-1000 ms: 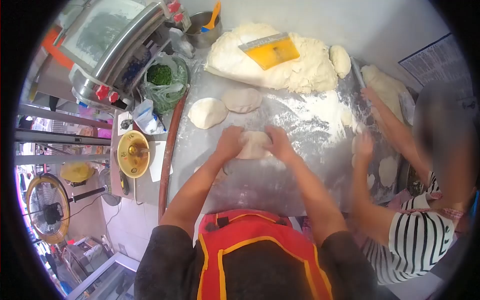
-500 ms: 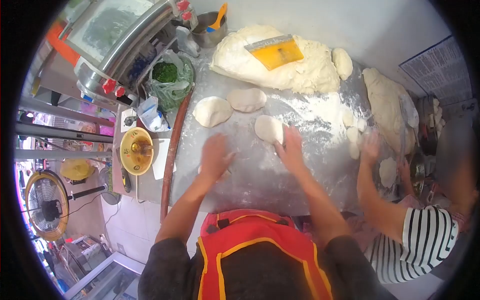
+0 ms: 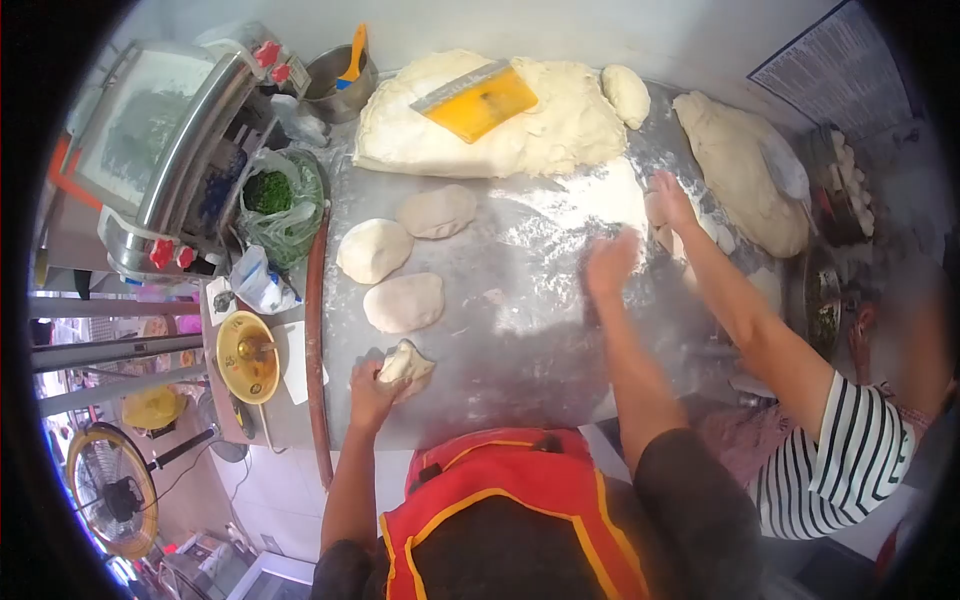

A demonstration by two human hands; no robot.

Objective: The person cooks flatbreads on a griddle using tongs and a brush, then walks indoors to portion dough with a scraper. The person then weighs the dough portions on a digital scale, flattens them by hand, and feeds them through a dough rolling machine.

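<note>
At the near left of the metal worktop, my left hand [image 3: 372, 392] grips a small, uneven dough piece [image 3: 407, 370]. My right hand [image 3: 612, 264], blurred by motion, is over the floury patch [image 3: 580, 215] right of centre; its fingers are smeared. Three flattened dough rounds lie left of centre: a pale one [image 3: 374, 251], a greyer one [image 3: 437, 211] and a third [image 3: 404, 303] just above my left hand. A large dough mass [image 3: 490, 120] lies at the back with a yellow-handled scraper [image 3: 478, 101] on it.
A co-worker's hand [image 3: 672, 205] touches small dough pieces close to my right hand. A long dough lump [image 3: 745, 175] lies behind it. Along the left are a rolling rod [image 3: 316, 350], a yellow bowl [image 3: 248, 388], a bag of chopped greens [image 3: 290, 232] and a metal pot [image 3: 340, 105].
The dough round between my hands now lies left, beside the other two. My left hand has taken hold of a small dough piece, and my right hand has moved right. The view has shifted.
</note>
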